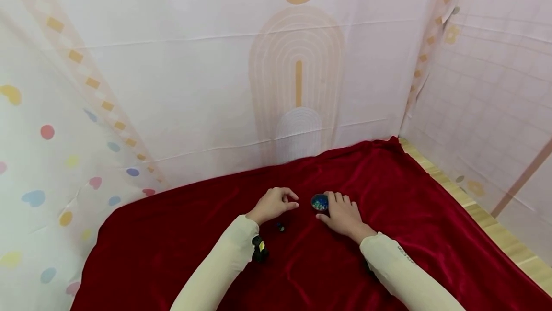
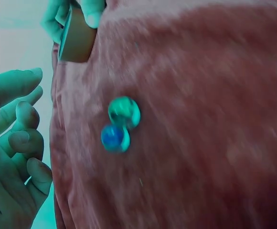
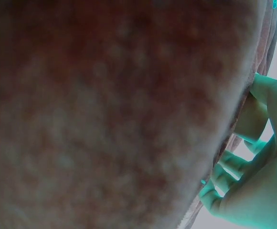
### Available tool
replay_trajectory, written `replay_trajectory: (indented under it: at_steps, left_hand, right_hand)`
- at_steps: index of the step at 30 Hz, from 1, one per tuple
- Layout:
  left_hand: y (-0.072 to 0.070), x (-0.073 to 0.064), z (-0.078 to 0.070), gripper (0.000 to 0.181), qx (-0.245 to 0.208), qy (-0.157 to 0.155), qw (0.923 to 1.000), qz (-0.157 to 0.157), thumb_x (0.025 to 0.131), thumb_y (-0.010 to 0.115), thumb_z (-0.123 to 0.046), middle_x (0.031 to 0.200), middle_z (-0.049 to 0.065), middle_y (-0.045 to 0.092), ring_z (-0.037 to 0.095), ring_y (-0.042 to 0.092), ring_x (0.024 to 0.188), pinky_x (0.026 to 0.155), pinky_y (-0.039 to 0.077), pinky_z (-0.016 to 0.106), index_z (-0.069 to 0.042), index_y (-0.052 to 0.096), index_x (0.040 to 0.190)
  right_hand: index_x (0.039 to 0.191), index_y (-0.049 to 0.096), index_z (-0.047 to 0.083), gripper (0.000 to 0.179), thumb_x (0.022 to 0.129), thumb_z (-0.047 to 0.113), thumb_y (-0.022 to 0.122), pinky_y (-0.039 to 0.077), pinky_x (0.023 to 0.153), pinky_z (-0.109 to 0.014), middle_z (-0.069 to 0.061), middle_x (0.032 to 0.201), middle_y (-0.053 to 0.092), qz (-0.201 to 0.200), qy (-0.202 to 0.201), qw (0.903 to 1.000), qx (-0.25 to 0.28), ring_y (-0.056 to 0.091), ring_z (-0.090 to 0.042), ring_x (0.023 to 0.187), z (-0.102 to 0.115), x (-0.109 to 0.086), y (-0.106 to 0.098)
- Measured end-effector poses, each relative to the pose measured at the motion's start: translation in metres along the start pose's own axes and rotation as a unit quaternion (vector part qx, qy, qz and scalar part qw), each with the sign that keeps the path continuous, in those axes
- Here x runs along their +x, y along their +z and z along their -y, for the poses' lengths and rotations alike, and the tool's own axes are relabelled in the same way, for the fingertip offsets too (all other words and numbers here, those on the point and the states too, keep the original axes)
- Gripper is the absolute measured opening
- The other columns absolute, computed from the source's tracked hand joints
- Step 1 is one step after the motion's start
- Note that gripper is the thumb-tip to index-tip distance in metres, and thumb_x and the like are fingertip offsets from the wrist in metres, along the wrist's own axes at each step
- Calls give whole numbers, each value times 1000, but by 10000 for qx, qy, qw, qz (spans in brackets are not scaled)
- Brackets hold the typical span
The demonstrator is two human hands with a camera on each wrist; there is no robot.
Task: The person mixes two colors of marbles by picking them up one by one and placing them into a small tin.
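Observation:
My right hand [image 1: 344, 213] grips a small round bowl [image 1: 319, 203], its thumb on the near side and its fingers at the far side. Blue and green shiny pieces, which look like glass marbles, fill the bowl. In the left wrist view the bowl [image 2: 80, 40] shows a plain brown outer wall. My left hand [image 1: 274, 204] hovers to the left of the bowl, fingers loosely bent, with nothing held. Below it on the cloth lie a green marble [image 2: 124, 112] and a blue marble [image 2: 113, 137], close together. In the right wrist view, the bowl [image 3: 250, 117] is partly hidden by my hand.
A dark red velvety cloth [image 1: 207, 248] with soft folds covers the surface. Behind it hangs a pale patterned curtain [image 1: 207, 100]. Along the right edge runs a light wooden strip [image 1: 478, 215]. A black wrist device [image 1: 259, 249] sits under my left sleeve.

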State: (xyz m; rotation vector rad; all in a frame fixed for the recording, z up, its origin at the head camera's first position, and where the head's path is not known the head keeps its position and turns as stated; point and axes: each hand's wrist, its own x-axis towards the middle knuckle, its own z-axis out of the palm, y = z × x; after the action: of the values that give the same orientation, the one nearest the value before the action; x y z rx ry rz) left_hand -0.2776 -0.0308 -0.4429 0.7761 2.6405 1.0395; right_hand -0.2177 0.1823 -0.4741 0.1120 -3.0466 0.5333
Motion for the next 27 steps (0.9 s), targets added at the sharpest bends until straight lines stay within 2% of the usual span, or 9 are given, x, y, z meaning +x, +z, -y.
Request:
replay_trajectory:
  at_steps: [14, 27]
  left_hand:
    - [-18, -29, 14, 18, -1, -366, 9993, 109, 90, 68, -19, 70, 2, 55, 13, 46, 61, 59, 40, 26, -9, 71, 104]
    - [-13, -50, 34, 15, 23, -533, 9985, 148, 88, 69, -19, 68, 0, 56, 12, 48, 60, 58, 41, 25, -11, 72, 101]
  right_hand:
    - [139, 39, 5, 65, 91, 40, 65, 39, 92, -53, -19, 131, 51, -8, -76, 9999, 137, 45, -39, 120, 0, -2, -7]
    - [139, 39, 3, 67, 90, 40, 66, 39, 93, -55, -21, 131, 51, -18, -136, 9998, 156, 46, -40, 119, 1, -3, -4]
